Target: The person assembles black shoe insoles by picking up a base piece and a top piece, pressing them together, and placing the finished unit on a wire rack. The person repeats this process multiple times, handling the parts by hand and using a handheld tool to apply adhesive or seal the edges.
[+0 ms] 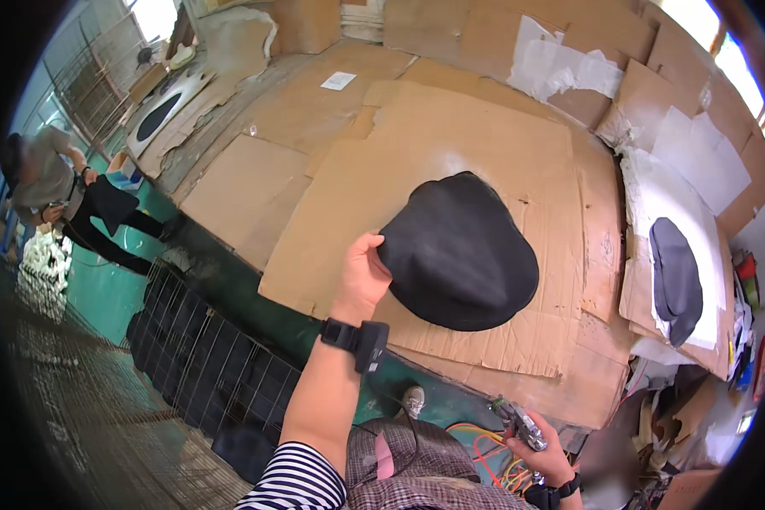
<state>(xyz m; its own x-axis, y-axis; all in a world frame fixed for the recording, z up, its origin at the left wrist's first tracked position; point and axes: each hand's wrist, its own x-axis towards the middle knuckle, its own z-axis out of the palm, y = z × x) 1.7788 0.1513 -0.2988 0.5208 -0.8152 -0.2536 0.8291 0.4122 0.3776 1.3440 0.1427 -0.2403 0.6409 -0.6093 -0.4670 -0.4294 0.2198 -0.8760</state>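
A black, rounded, cushion-like piece [463, 255] rests on a cardboard sheet on the bench, bulging in the middle. My left hand [366, 276] pinches its left edge between thumb and fingers. Low on the right, off the bench's near edge, my right hand [546, 449] is wrapped round a metal spray gun [523, 425]. The gun's front end points up and left, apart from the black piece. Part of its grip is hidden by my fingers.
Cardboard [416, 119] covers the bench. Another black piece [677, 280] lies on a white-topped board at right. Orange and yellow hoses [484, 442] hang below my right hand. A wire cage [212, 357] with black pieces stands lower left. Farther left, a person [55, 183] holds a black piece.
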